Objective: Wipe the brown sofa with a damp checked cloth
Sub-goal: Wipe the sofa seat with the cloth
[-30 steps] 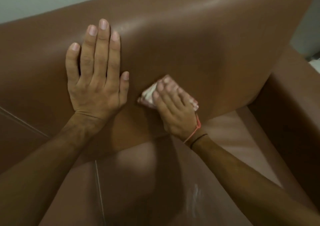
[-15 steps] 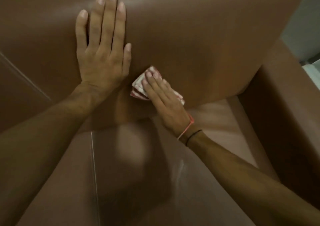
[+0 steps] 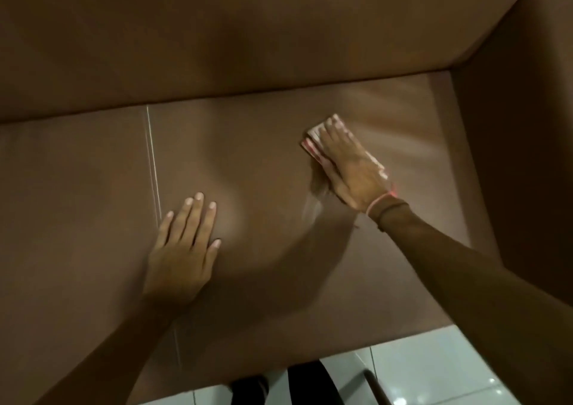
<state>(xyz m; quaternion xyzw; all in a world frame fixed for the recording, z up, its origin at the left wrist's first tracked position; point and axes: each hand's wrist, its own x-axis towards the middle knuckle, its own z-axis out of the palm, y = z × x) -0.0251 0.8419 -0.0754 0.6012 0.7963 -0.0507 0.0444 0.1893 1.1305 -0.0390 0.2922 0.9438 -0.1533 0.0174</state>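
Head view is looking down on the smooth brown leather-like sofa (image 3: pixel 263 163), its flat seat filling the middle of the frame, the backrest rising across the top and an armrest closing in at about two o'clock. The right hand (image 3: pixel 350 169) is lying flat, fingers straight and together, pressing the folded red-and-white checked cloth (image 3: pixel 311 144) onto the seat at roughly one o'clock from the frame centre; the cloth is peeking out past the fingertips and along the thumb side, and a paler strip is showing along the little-finger side, so the hand is pinning it rather than clenching it. A thin pink band and a dark band (image 3: pixel 389 208) are circling that wrist. The left hand (image 3: pixel 183 249) is resting palm-down on the seat at about seven o'clock from centre, fingers spread apart, holding nothing, well apart from the cloth and just beside a pale stitched seam (image 3: pixel 152 156) running front to back across the seat. Shiny streaks are showing on the leather to the right of the cloth. At six o'clock, beyond the seat's front edge, pale glossy floor tiles (image 3: pixel 434 373) are showing
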